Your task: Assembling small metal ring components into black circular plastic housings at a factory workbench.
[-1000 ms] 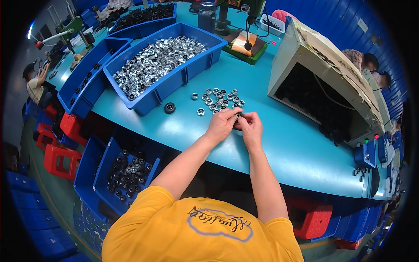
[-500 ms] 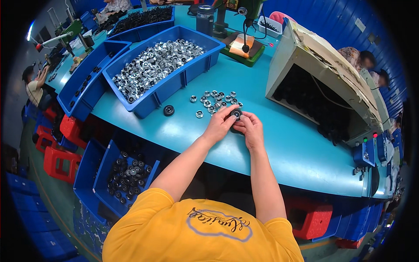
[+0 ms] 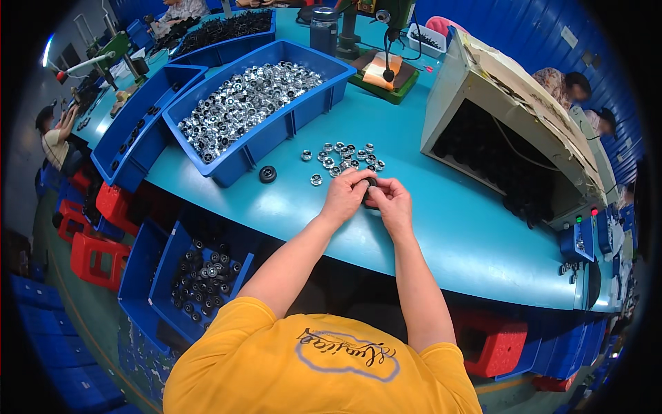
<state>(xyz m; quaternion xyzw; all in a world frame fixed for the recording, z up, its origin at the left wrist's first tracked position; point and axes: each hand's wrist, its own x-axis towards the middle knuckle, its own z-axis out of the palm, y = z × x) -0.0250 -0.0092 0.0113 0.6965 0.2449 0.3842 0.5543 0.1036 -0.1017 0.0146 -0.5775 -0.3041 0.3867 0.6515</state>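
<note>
Between both hands, over the teal table (image 3: 276, 219), I grip a small black toy wheel (image 3: 370, 185). My left hand (image 3: 343, 196) pinches its left side and my right hand (image 3: 393, 205) closes on its right side, so the fingers cover most of it. Just beyond my fingertips lie several shiny silver wheel hubs (image 3: 329, 163), loosely scattered. Off to the left, by itself on the table, rests a black wheel (image 3: 267, 174). A blue bin (image 3: 238, 153) heaped with silver hubs stands behind it.
To the right stands an open-fronted pale box (image 3: 441, 103) with dark parts inside. A green-based press (image 3: 393, 93), a dark bottle (image 3: 323, 31) and a narrow blue bin (image 3: 114, 148) stand farther back. Below the table's left edge, a blue crate (image 3: 162, 276) holds wheels. Other people sit around the table.
The wheel has turned in my fingers: its round face showed before and now it is seen more edge-on. My right fingers have shifted over it. The surrounding things stay put.
</note>
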